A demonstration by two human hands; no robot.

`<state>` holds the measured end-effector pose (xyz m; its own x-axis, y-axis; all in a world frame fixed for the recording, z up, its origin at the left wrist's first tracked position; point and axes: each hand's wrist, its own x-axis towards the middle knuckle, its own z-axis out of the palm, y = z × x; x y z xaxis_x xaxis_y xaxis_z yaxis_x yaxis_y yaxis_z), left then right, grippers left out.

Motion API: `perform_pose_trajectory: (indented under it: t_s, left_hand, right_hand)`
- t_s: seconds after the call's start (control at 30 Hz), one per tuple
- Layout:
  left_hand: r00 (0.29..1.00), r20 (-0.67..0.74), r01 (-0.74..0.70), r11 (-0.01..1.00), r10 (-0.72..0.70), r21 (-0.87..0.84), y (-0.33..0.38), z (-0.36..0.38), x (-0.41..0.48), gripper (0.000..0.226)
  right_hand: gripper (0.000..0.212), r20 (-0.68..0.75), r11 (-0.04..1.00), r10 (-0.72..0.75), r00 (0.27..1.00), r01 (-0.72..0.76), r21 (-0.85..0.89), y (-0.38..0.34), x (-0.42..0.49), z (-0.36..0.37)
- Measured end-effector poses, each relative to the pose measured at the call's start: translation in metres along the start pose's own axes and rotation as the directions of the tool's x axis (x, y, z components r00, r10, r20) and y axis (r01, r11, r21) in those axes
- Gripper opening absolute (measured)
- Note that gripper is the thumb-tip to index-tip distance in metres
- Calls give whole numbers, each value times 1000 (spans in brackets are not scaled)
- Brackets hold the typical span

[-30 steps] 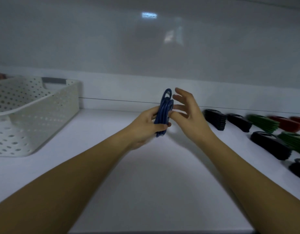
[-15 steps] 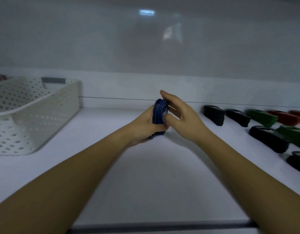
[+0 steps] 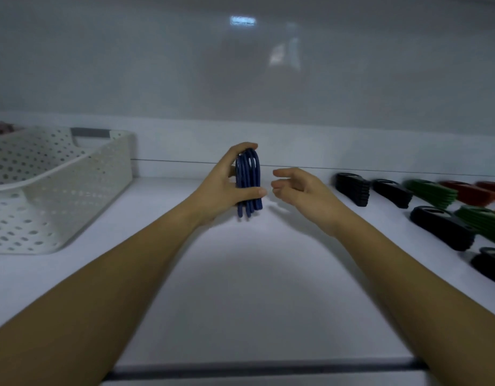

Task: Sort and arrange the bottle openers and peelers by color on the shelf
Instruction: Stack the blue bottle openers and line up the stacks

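Right hand [image 3: 298, 188] has let go of blue stack [image 3: 248, 185] (left hand [image 3: 227, 185] grips).

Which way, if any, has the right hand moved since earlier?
Yes: the right hand released the blue utensil bundle, drawing slightly rightward toward the black stack.

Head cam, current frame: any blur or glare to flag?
Head view: bright glare patch high on the back wall; red stacks at the right edge smeared, likely motion blur; blue stack in the left hand fairly sharp.
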<state>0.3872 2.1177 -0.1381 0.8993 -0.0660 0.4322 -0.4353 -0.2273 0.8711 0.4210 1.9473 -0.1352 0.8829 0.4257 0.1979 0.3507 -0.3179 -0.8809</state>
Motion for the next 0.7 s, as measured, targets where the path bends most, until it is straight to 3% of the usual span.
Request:
perform_pose_trajectory:
  t_s: [0.17,0.37,0.57,0.7]
  left_hand:
    - [998,23,-66,993,64,100,-3,9,-3,52]
    - [987,125,-122,978,101,170,-3,7,-1,61]
    - [992,96,-96,987,84,131,0,4,2,23]
    - [997,45,-70,997,69,41,0,-3,0,23]
  right_hand:
    - [30,-101,999,32,994,-35,-24,7,4,-2]
    - [26,-99,998,15,995,-22,-66,11,6,-1]
    - [27,-29,999,29,999,-29,-14,11,5,1]
    - [17,89,990,-24,996,11,140,2,-2,3]
